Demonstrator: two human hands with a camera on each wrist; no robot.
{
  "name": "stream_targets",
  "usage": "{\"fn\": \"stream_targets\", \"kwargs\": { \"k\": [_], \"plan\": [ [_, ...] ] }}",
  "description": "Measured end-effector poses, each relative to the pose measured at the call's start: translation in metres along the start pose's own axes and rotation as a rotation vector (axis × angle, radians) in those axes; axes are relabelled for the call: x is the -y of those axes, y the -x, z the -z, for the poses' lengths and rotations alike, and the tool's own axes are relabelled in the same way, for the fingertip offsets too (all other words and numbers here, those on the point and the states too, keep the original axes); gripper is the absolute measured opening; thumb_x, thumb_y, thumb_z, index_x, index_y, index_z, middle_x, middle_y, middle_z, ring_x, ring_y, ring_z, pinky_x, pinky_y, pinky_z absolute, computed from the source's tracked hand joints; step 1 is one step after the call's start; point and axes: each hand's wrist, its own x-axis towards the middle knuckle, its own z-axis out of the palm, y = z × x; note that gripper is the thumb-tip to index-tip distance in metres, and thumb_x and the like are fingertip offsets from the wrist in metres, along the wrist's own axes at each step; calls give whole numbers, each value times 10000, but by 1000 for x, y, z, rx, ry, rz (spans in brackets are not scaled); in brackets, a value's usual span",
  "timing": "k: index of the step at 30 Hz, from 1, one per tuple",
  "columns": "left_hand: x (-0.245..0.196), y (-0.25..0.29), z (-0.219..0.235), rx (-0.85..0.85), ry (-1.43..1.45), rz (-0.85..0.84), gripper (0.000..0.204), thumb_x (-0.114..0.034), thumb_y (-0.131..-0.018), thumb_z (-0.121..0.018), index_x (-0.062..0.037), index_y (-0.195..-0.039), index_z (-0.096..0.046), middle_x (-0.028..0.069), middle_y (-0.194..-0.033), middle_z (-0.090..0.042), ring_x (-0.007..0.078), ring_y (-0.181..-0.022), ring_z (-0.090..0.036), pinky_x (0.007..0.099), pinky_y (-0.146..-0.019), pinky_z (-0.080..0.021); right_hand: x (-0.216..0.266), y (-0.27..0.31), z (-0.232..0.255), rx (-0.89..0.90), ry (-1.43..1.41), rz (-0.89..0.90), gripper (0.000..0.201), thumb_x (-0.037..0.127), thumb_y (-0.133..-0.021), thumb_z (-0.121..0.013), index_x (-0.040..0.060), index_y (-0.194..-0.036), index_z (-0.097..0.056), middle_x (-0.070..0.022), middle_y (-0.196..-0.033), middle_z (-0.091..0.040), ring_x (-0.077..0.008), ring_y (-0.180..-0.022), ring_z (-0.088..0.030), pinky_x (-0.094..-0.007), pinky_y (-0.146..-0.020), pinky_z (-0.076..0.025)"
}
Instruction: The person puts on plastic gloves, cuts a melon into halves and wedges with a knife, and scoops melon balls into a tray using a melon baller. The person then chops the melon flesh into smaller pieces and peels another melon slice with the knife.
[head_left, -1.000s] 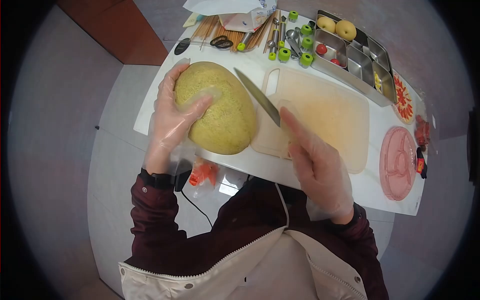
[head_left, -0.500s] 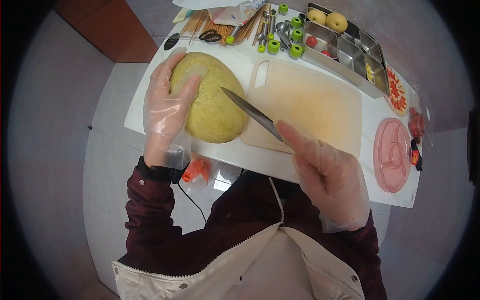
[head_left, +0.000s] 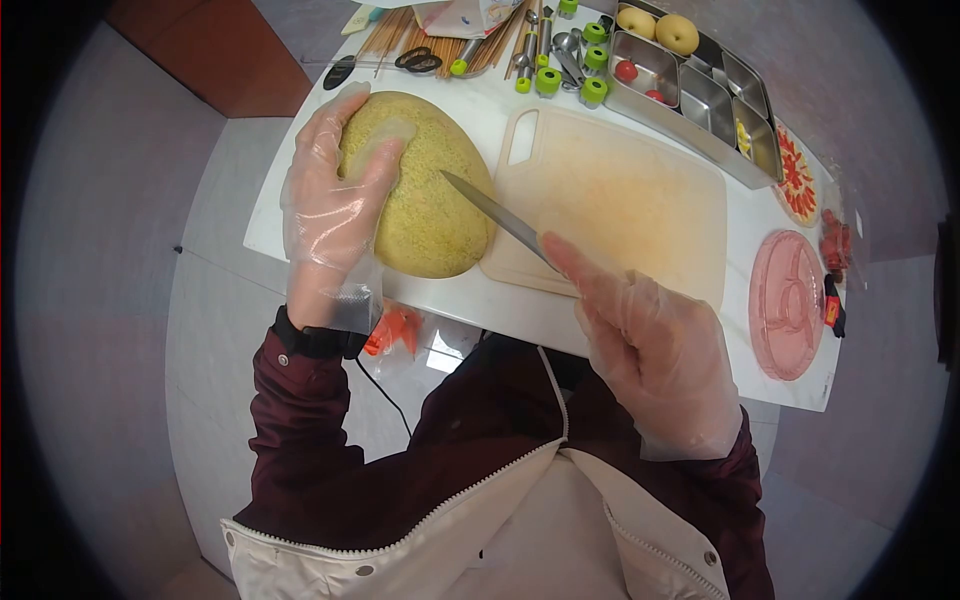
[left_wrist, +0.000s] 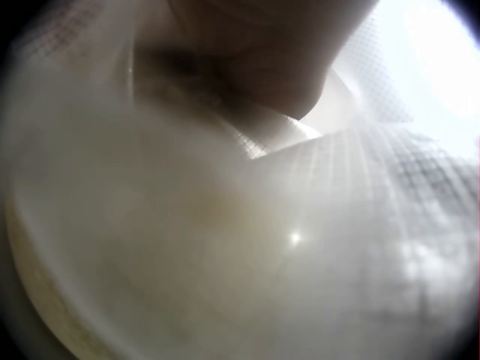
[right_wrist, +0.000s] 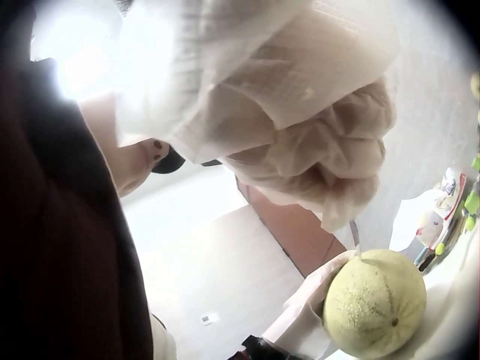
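Observation:
A large yellow-green melon (head_left: pixel 432 215) with netted skin lies on its side at the table's left front, beside the cutting board (head_left: pixel 640 190). My left hand (head_left: pixel 335 200), in a clear plastic glove, grips its left side with the thumb across the top. The gloved right hand (head_left: pixel 655 350) holds a kitchen knife (head_left: pixel 505 220), index finger stretched along the back of the blade. Its tip overlaps the upper right of the melon. In the right wrist view the knife's blade (right_wrist: pixel 355 236) points at the melon (right_wrist: pixel 379 304). Glove plastic blurs most of the left wrist view.
Behind the board stands a steel tray (head_left: pixel 690 125) with compartments holding pears and small red fruit. Green-handled cutters (head_left: pixel 594 92), spoons and wooden skewers (head_left: pixel 400 38) lie along the back. To the right are a pink divided plate (head_left: pixel 785 305) and a plate of cut fruit (head_left: pixel 797 175).
The knife has moved left and down, from beside the melon to over its skin. My left hand keeps its grip on the melon. The head view has shifted slightly.

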Motion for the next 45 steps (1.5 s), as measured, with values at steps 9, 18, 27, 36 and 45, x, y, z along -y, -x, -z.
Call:
{"fn": "stream_targets", "kwargs": {
  "k": [9,18,27,36,45],
  "plan": [
    [-15,-1,0,15,-74,-14,598,-363,-852,-810,-47,-1329,-636,182,-1335,-633,327,-1199,-655,412,-1044,-521,4,-2,7,13,84,6,518,-28,-904,-647,151,-1389,-683,-130,-754,-614,-291,-672,-645,-365,-670,-531],
    [-13,-3,-2,20,-39,-33,591,-315,-825,-826,-33,-1307,-631,177,-1276,-644,319,-1157,-670,414,-1020,-534,12,-6,8,7,104,-5,518,-30,-888,-657,150,-1372,-695,-128,-747,-629,-295,-666,-659,-372,-655,-537],
    [-6,-5,-3,22,-47,-89,574,-325,-829,-816,-47,-1300,-640,176,-1270,-655,322,-1145,-673,408,-1010,-536,15,-12,6,-8,156,24,498,-37,-874,-671,139,-1338,-716,-125,-756,-651,-301,-660,-672,-376,-625,-544],
    [-2,-7,-3,19,-73,-51,628,-390,-828,-835,-60,-1321,-632,173,-1293,-655,326,-1175,-665,415,-1022,-531,10,-20,-11,-84,157,110,510,-32,-873,-680,139,-1353,-706,-97,-732,-622,-279,-627,-643,-393,-584,-530],
    [-7,-7,-1,66,-84,-62,680,-408,-812,-863,-58,-1339,-611,171,-1284,-655,323,-1177,-665,419,-1022,-532,3,-25,-6,-98,216,185,524,-9,-877,-690,125,-1384,-684,-66,-701,-565,-259,-620,-608,-399,-568,-509]
  ]
}}
